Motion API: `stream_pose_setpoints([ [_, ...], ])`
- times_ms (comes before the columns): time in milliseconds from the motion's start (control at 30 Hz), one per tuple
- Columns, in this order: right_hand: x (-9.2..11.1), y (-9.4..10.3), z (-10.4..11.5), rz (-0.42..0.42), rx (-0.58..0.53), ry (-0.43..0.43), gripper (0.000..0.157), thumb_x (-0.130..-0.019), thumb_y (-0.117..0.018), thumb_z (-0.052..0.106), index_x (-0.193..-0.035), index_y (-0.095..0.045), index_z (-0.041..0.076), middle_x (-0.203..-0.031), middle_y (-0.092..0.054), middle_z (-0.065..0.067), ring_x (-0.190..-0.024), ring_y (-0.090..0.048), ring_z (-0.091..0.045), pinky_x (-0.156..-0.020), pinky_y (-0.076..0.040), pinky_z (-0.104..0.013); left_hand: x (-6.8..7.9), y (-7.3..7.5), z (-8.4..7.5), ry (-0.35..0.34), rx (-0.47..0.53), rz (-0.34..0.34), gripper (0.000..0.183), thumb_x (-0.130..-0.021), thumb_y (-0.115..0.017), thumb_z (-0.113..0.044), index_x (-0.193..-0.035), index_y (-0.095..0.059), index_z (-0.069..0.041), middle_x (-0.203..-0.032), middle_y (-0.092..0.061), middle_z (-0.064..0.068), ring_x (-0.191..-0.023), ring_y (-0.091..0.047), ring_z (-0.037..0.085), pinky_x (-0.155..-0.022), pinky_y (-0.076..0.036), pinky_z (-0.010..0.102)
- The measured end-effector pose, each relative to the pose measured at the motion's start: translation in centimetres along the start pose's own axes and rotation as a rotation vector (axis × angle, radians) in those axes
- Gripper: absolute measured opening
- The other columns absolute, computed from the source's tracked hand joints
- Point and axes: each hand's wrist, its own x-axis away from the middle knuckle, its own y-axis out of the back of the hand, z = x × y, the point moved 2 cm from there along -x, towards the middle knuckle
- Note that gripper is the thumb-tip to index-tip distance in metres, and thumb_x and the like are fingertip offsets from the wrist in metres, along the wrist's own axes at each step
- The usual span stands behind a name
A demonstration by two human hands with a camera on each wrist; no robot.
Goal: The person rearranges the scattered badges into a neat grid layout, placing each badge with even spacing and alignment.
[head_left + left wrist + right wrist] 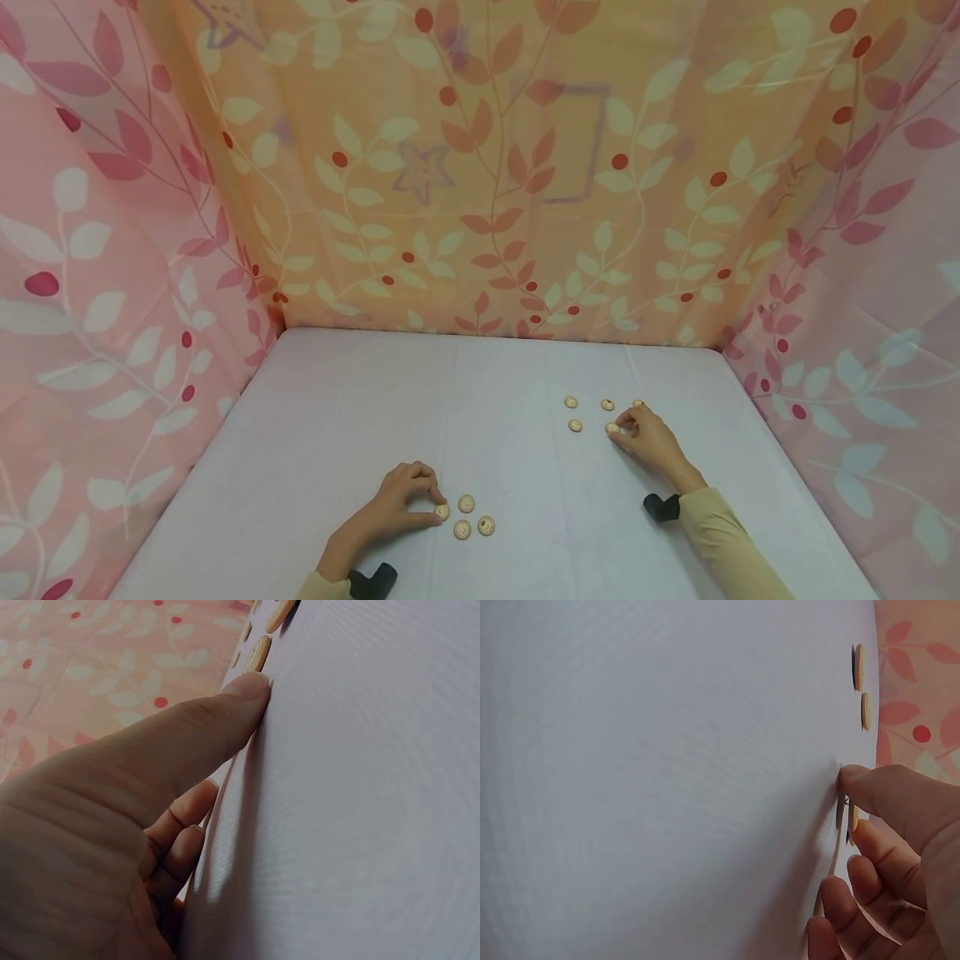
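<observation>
My left hand [399, 502] pinches a round wooden button [442, 512] between thumb and forefinger, down at the white tabletop. Three similar buttons lie just right of it, one of them a button [486, 525] with a dark spot. Farther back on the right, my right hand [651, 440] grips another wooden button [612, 427] at its edge. Several buttons sit around those fingertips, among them a button [575, 425] to the left and a button [638, 403] partly behind the hand. In the left wrist view the thumb [225, 712] reaches a button [259, 654].
A white cloth covers the table [360, 400]. Leaf-patterned curtains hang on three sides, an orange curtain [495, 167] at the back and pink ones left and right. Black devices are on both wrists, such as the black device [662, 507] by the right sleeve.
</observation>
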Motion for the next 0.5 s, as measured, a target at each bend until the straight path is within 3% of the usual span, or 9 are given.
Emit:
stream_pose_setpoints([
  [500, -0.18, 0.09, -0.24, 0.027, -0.041, 0.003, 0.027, -0.078, -0.074, 0.027, -0.091, -0.063, 0.007, -0.09, -0.062, -0.007, -0.074, -0.05, -0.015, -0.064, -0.041, -0.032, -0.03, -0.01, 0.05, -0.019, 0.0, -0.018, 0.018, -0.072, -0.074, -0.043, -0.085, -0.067, -0.033, -0.101, -0.051, -0.015, -0.097, -0.041, 0.009, -0.087, -0.03, 0.044],
])
